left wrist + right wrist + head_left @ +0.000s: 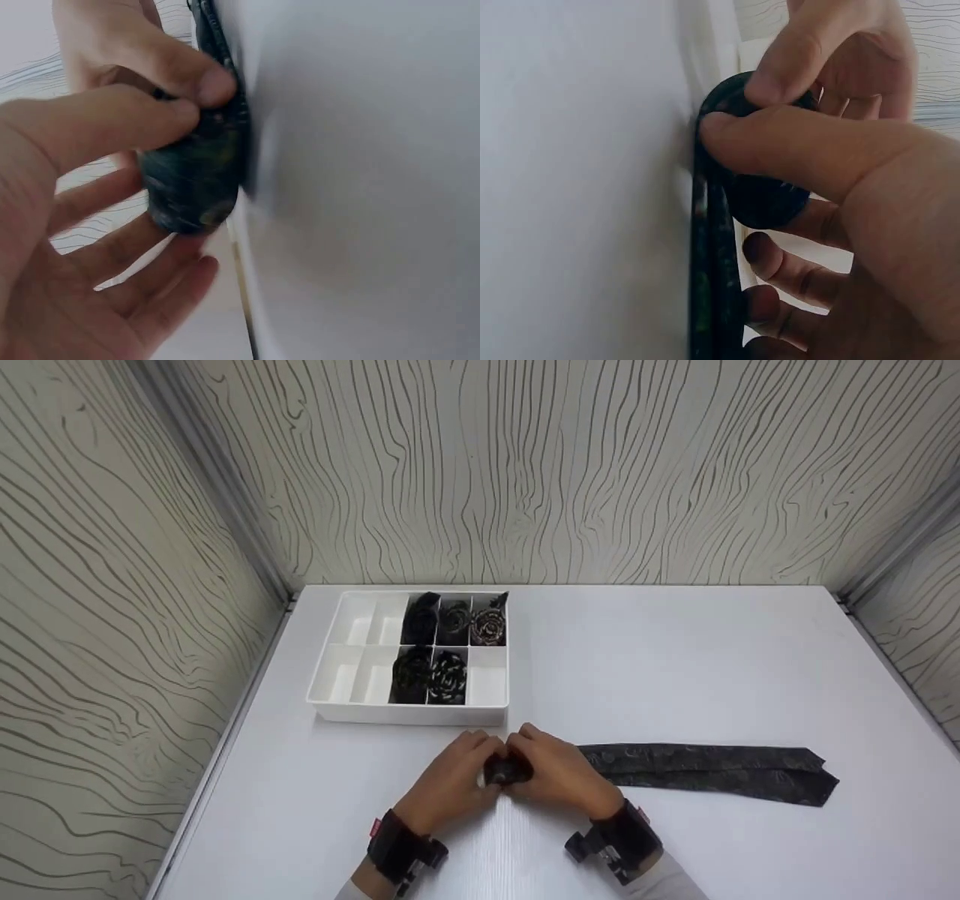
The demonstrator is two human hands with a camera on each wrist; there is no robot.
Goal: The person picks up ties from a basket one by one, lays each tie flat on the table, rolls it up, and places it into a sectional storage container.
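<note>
A dark patterned necktie (712,769) lies folded lengthwise on the table, its left end wound into a roll (507,770) between both hands. My left hand (454,780) grips the roll from the left, thumb on the near side. From the right, my right hand (559,772) holds the same roll, its thumb beside the left one. In the left wrist view the tie roll (195,176) stands against the white surface with fingers curled around it. The right wrist view shows the flat part of the tie (714,277) running away from the roll.
Behind the hands stands a white divided box (409,714). Several dark rolled ties (448,678) sit in its middle and right compartments; the left compartments and the front right one hold nothing. Wood-patterned panels (525,472) enclose the white table (675,675) at the back and sides.
</note>
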